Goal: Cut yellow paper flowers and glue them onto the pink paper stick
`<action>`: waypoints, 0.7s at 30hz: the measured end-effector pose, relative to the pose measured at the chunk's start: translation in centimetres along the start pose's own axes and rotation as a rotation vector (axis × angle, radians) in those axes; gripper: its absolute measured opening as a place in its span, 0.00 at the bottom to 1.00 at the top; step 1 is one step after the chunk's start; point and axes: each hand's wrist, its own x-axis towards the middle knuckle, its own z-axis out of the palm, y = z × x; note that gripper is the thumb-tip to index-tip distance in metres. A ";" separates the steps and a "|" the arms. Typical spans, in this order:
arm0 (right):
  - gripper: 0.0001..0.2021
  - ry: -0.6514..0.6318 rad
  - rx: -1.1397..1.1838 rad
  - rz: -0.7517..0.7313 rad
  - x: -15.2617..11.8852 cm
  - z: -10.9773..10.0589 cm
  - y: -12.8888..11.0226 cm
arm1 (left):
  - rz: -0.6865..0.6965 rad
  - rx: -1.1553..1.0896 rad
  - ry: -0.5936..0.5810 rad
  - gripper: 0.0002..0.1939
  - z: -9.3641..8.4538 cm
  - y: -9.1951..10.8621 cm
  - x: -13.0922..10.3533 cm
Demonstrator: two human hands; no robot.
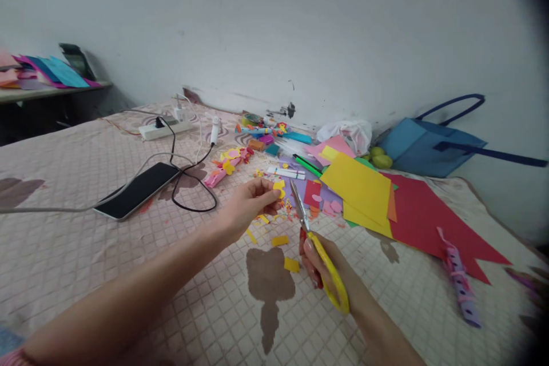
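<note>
Between its thumb and fingers, my left hand (pixel 253 203) pinches a small yellow paper piece (pixel 279 187) near the middle of the view. My right hand (pixel 319 257) is wrapped round scissors with yellow handles (pixel 328 269); their blades point up and away, just right of the yellow piece and apart from it. The blades look closed or nearly so. Two small yellow rectangles (pixel 280 241) lie on the patterned cloth (pixel 214 303) between the hands. Tiny paper scraps (pixel 288 206) are scattered beyond my left fingertips.
Yellow sheets (pixel 360 186) and red sheets (pixel 429 217) lie right. A decorated pink roll (pixel 227 166), cables and a black tablet-like device (pixel 137 190) are left. A blue bag (pixel 429 143) leans by the wall. A purple roll (pixel 461 286) lies at far right.
</note>
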 end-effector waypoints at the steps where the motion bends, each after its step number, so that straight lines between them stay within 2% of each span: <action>1: 0.21 -0.001 0.005 -0.001 0.0 0.1 -0.1 | -0.012 -0.014 -0.002 0.12 0.1 0.0 -0.1; 7: 0.19 -0.006 -0.012 -0.046 -0.1 0.4 -0.1 | -0.050 -0.131 0.006 0.12 0.7 0.0 -0.5; 13: 0.18 -0.005 -0.097 -0.047 -0.3 0.5 -0.2 | -0.026 -0.129 0.085 0.11 1.1 0.2 -0.8; 21: 0.18 -0.001 -0.112 -0.073 -0.1 0.6 0.0 | -0.013 -0.168 0.082 0.10 1.2 0.0 -0.7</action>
